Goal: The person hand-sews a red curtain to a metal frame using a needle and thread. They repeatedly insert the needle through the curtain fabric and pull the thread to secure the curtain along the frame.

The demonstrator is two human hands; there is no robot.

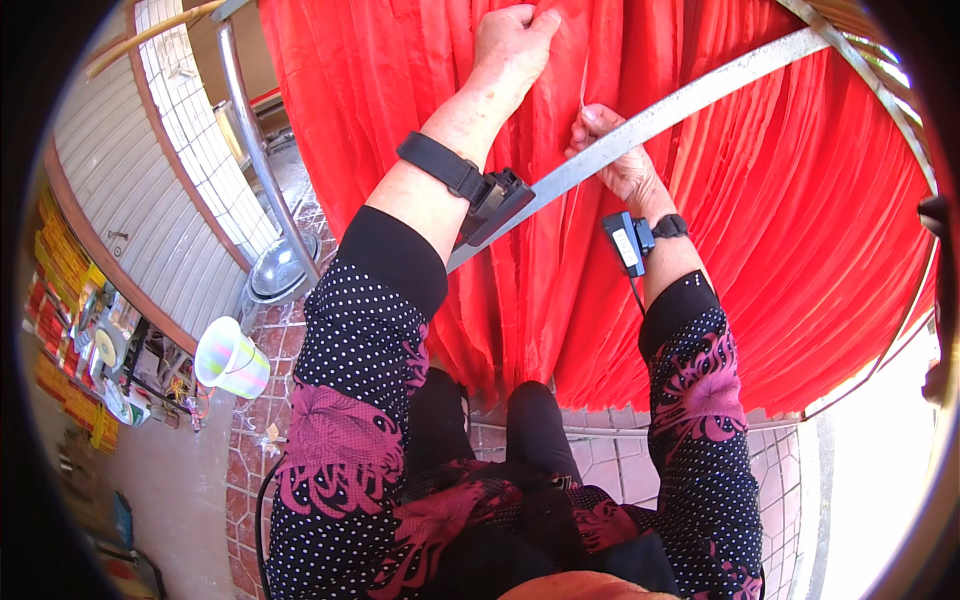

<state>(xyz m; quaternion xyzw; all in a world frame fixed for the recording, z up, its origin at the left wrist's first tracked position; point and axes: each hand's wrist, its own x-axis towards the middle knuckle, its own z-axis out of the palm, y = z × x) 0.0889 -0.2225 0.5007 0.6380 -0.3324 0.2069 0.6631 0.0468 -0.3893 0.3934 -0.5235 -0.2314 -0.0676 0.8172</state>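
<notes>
Many long, pleated strips of red cloth (820,230) hang before me under a pale metal bar (740,75) that crosses diagonally. My left hand (510,55) is up at the top centre, fingers closed on the red cloth, with its forearm over the bar. My right hand (610,155) is lower and to the right, partly behind the bar, fingers pinched on a thin pale strand that runs upward against the cloth. Both forearms wear black straps with small devices.
A steel post (240,100) rises at left beside a metal basin (280,275). A pastel bucket (225,355) stands on tiles (280,350) near a shutter (110,180). Cluttered colourful packages (70,330) lie at far left. The bar's frame continues at the upper right.
</notes>
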